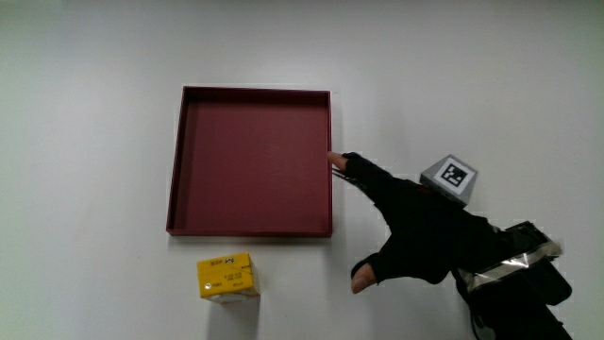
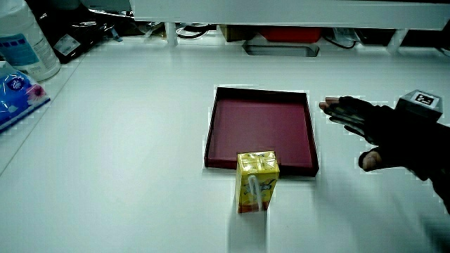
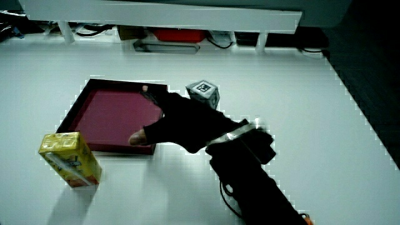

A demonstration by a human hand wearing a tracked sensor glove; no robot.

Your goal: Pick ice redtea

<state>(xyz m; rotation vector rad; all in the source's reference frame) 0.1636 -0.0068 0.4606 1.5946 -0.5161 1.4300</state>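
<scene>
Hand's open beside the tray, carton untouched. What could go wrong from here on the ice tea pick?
1. The yellow drink carton stands upright on a narrow base, close to the red tray on the person's side; a sideways approach could tip it.
2. The hand is beside the tray, fingertips at its rim; sweeping straight toward the carton might catch the tray's corner and shift it.
3. A straw seems attached to the carton's face in a side view; gripping there may slip.
</scene>
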